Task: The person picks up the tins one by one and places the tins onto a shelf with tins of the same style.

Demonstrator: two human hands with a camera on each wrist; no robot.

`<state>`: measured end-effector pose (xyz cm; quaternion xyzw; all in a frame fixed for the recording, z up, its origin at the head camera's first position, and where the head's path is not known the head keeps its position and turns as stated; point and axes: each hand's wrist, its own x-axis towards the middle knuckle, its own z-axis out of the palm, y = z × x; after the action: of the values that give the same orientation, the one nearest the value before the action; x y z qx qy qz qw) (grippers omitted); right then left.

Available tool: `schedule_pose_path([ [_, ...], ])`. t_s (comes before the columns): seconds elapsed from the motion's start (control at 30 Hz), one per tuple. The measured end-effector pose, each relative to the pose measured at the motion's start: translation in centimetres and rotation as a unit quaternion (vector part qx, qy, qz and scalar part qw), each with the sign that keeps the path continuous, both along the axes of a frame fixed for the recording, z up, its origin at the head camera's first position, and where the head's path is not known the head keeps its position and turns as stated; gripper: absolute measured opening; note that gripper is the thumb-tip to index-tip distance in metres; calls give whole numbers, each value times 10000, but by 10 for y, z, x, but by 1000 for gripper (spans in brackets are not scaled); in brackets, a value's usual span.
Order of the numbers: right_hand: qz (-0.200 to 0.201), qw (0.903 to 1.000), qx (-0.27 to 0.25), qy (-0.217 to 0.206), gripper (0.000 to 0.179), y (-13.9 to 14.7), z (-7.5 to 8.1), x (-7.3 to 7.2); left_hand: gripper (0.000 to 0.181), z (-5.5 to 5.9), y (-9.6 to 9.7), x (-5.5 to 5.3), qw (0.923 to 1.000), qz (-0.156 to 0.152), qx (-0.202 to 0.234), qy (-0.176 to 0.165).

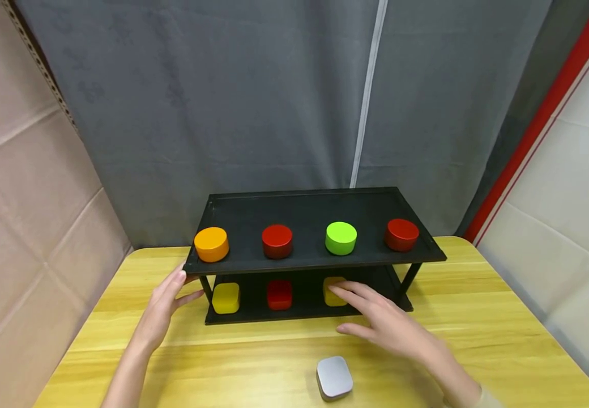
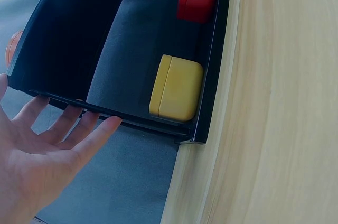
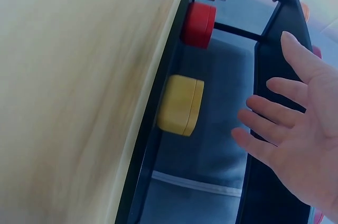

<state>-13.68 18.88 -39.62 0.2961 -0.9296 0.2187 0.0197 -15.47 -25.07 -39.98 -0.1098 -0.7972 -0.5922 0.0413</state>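
A black two-tier rack (image 1: pixel 299 207) stands on the wooden table. My left hand (image 1: pixel 159 309) is at its left front corner, with fairly straight fingers touching the side frame (image 2: pixel 142 122). Closest to that hand on the lower tier is a yellow rounded-square box (image 1: pixel 225 298); a red rounded-square box (image 1: pixel 279 295) sits beside it. My right hand (image 1: pixel 388 320) reaches over the right yellow box (image 3: pixel 177 105), which it partly covers in the head view. In the right wrist view the fingers are spread, apart from that box, and nothing is in the palm.
Along the top tier's front stand an orange round tin (image 1: pixel 211 245), a red one (image 1: pixel 277 241), a green one (image 1: pixel 341 238) and another red one (image 1: pixel 401 235). A silver rounded-square box (image 1: pixel 334 377) lies on the table (image 1: pixel 243 368) in front. A grey curtain (image 1: pixel 248 102) hangs behind.
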Motion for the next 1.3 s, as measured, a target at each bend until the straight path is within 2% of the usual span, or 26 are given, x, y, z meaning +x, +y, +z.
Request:
schedule_pose_path([
  [0.37, 320, 9994, 30, -89, 73, -8, -9, 18, 51, -2, 0, 0, 10000, 5, 28, 56],
  [0.5, 442, 9983, 184, -334, 73, -9, -10, 22, 52, -1, 1, -1, 10000, -13, 9, 50],
  [0.7, 723, 9915, 421, -991, 74, -12, -11, 22, 52, 0, 1, 0, 10000, 11, -2, 5],
  [1.07, 1143, 9816, 672, -1373, 80, -17, -16, 27, 52, 2, 1, 2, 10000, 18, -16, -23],
  [1.3, 1546, 9745, 629, -1499, 72, -18, -18, 26, 52, 2, 1, 1, 10000, 46, -38, 0],
])
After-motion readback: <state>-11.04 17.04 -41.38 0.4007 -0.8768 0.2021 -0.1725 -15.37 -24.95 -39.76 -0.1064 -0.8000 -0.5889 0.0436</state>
